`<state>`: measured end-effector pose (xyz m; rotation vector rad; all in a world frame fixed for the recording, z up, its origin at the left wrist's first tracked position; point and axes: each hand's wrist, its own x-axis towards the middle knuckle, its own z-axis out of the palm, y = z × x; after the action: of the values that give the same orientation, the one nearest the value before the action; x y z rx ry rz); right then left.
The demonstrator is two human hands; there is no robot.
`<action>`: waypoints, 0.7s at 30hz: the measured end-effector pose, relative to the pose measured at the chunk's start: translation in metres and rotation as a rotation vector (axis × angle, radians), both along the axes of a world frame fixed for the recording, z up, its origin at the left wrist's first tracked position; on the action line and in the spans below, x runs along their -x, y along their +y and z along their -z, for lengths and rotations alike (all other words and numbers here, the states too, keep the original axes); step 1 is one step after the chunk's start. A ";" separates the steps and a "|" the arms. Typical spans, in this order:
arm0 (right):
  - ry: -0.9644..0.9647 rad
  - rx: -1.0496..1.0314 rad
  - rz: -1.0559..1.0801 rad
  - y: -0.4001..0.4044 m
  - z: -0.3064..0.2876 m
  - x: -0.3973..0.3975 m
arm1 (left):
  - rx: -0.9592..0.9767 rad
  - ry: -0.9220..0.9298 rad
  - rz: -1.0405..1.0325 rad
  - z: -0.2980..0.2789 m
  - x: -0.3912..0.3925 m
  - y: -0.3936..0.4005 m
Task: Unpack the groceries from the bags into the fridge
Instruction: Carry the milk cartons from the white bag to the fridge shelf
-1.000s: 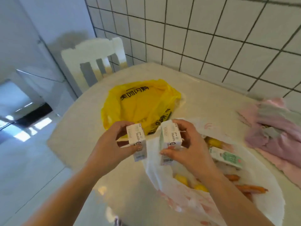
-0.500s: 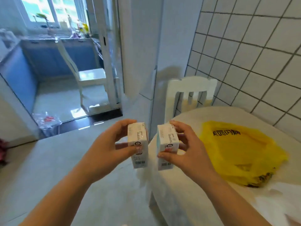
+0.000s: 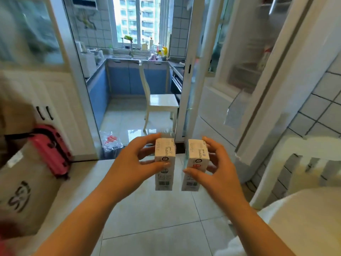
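Left hand (image 3: 132,163): my fingers grasp one small white printed cardboard carton (image 3: 164,161).
Right hand (image 3: 217,169): grasps the matching carton (image 3: 197,163).
Risk: fingertip grips could slip; open white fridge door (image 3: 276,89) crowds my path.

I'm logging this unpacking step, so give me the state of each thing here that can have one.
left hand: grips the left carton
right hand: grips the right carton
left carton: upright, held in the air
right carton: upright, held in the air
fridge door: open
sliding glass door: open to the kitchen
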<state>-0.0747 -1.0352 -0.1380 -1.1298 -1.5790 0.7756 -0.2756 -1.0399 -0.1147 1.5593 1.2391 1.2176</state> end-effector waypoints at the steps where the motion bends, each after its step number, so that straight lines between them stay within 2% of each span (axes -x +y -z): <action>1: 0.015 -0.004 -0.003 0.021 0.001 0.006 | 0.000 0.000 -0.016 0.001 0.005 0.018; 8: 0.082 -0.088 0.016 0.190 -0.003 0.025 | -0.028 0.009 -0.091 -0.011 0.016 0.178; 16: 0.181 -0.100 0.147 0.369 -0.030 0.021 | -0.146 -0.030 -0.106 -0.044 0.000 0.364; 21: 0.117 -0.074 0.260 0.454 -0.031 0.008 | -0.121 -0.079 -0.044 -0.041 -0.019 0.468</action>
<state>-0.0826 -0.5815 -0.1069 -1.1855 -1.3206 0.5944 -0.2568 -0.5715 -0.0732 1.5608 1.1736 1.3919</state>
